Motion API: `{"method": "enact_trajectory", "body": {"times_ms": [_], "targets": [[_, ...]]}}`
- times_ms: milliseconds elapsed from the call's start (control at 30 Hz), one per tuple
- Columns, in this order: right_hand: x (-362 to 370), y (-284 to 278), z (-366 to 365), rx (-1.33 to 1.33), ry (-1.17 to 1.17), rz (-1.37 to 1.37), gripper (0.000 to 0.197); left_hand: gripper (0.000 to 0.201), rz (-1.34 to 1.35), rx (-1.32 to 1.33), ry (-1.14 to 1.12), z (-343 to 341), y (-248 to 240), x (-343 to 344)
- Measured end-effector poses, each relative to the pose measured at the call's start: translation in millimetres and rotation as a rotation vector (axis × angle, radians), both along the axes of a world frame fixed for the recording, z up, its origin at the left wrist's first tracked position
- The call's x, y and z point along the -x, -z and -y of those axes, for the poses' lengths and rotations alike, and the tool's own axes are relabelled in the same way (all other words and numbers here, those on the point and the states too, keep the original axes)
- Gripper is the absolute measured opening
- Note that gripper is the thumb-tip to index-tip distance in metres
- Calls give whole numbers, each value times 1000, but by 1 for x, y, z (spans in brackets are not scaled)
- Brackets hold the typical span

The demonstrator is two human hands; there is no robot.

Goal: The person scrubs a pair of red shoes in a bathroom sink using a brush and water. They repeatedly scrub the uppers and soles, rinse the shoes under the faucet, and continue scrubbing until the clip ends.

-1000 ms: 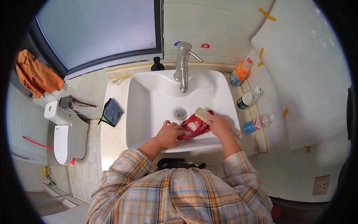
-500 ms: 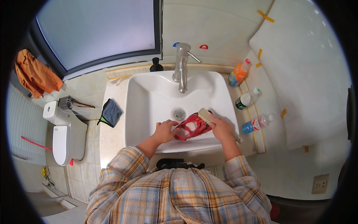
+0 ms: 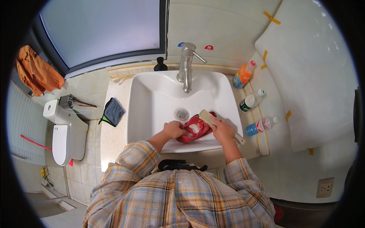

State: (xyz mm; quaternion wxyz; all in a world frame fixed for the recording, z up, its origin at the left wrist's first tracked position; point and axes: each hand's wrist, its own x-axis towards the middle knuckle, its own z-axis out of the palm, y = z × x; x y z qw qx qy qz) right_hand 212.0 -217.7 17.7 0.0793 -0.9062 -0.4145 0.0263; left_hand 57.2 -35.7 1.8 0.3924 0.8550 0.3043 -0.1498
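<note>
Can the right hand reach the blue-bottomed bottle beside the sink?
Probably yes: only the sink's rim seems to lie between the right hand and the bottle, though the hand would likely have to release the brush.

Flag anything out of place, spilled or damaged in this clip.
No spill or damage stands out around the red cloth in the sink. The one oddity: yellow tape in scattered strips along the edge of the white sheet on the right, which looks makeshift.

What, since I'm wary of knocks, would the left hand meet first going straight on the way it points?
The red cloth, most likely: the left hand seems to touch its left side, though depth is unclear.
</note>
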Motion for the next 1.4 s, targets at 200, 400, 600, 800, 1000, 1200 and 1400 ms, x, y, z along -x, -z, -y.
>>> {"method": "enact_trajectory", "body": {"times_ms": [200,400,600,800,1000,1200,1400], "targets": [[3,-5,1,-60,-35,-27,38,36,-13,-328,-100,-50,-8,46],[26,-5,-35,-313,-147,-60,38,28,47,-407,-63,-60,-3,82],[66,3,-81,-68,-263,-248,37,27,144,-367,3,-61,-2,84],[31,1,-79,112,-8,-162,41,23,69,-435,9,-58,3,80],[65,9,-85,-120,-286,-238,38,24,169,-525,58,-54,4,80],[57,10,-83,174,-120,-205,39,21,209,-561,59,-51,7,77],[54,14,-84,208,33,-170,40,27,230,-564,47,-50,11,76]]}}
